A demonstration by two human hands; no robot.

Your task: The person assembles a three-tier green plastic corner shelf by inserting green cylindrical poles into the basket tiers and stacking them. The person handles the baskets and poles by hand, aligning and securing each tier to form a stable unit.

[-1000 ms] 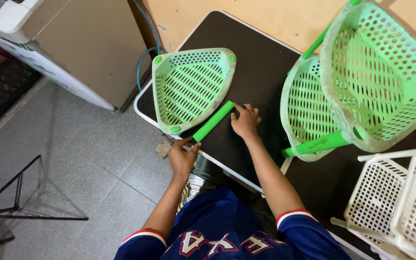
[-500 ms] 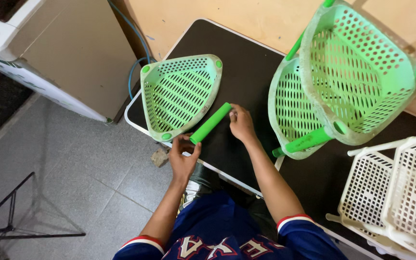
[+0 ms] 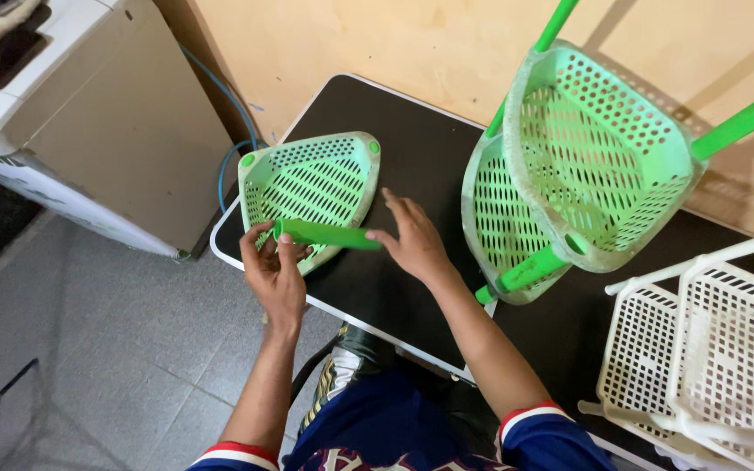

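Risk, left: loose green tray [image 3: 311,194] sits at the table [image 3: 421,166] corner, near the rim. Judged hazard: a push from the tube [image 3: 329,234] could slide it off toward the floor.

Risk, centre: tube is held at one end only, far end steadied by fingertips. Judged hazard: a slip would let it roll across the dark top or drop over the near edge.

Risk, right: assembled green rack [image 3: 586,166] stands tilted on its poles; a knock from an elbow could tip it, as judged from its lean. White rack [image 3: 709,349] stands just beside it.

Left hand [image 3: 274,275]: fingers curled closed around the tube's left end, thumb over the top; that end lies over the tray's near rim, touching or just above it, which cannot be told.

Tube: short, green, lying roughly level, pointing right, between the two hands, above the table's front left part.

Right hand [image 3: 412,240]: open, fingers spread and loosely extended, fingertips at the tube's right end; contact looks light, no grasp. Palm faces down over the table.

Also present: beige cabinet [image 3: 106,131] and blue cable [image 3: 233,161] left of the table.
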